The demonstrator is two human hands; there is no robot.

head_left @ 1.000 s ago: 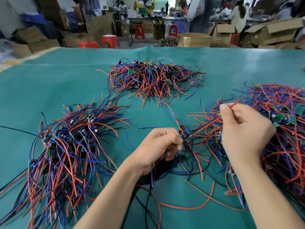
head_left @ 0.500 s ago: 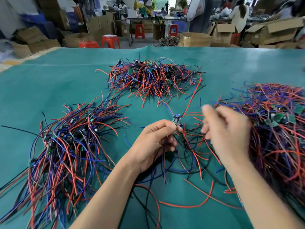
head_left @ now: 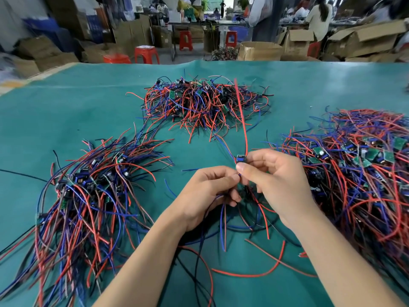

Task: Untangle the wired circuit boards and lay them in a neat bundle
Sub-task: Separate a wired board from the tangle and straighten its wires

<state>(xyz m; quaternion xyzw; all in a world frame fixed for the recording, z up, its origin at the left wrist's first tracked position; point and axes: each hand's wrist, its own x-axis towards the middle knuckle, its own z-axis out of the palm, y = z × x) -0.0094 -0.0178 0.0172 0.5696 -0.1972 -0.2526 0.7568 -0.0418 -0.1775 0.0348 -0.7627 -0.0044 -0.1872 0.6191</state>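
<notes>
Head camera is looking down on a green tabletop [head_left: 66, 111] where both hands are meeting near the centre of the frame. The right hand [head_left: 273, 180] is pinching a small circuit board [head_left: 240, 158] between thumb and forefinger, and the left hand [head_left: 209, 191] is curling its fingers around the wires that are hanging below this board, with the two thumbs almost touching. One long red wire [head_left: 242, 116] is rising from the board toward the upper middle of the frame, and blue, red and black wires are trailing down from the left hand onto the tabletop. Three piles of wired boards are lying around the hands: a neat bundle [head_left: 84, 196] at the lower left with its wires running roughly in one direction, a tangled heap [head_left: 203, 103] at the upper centre, and a large tangled pile [head_left: 358, 173] at the right, where many small green boards are showing. A loose red wire [head_left: 247, 274] is lying on the tabletop between the forearms. Behind the tabletop, cardboard boxes [head_left: 260, 50] and red stools [head_left: 146, 54] are standing on the floor, and a person [head_left: 318, 17] is sitting at the upper right.
</notes>
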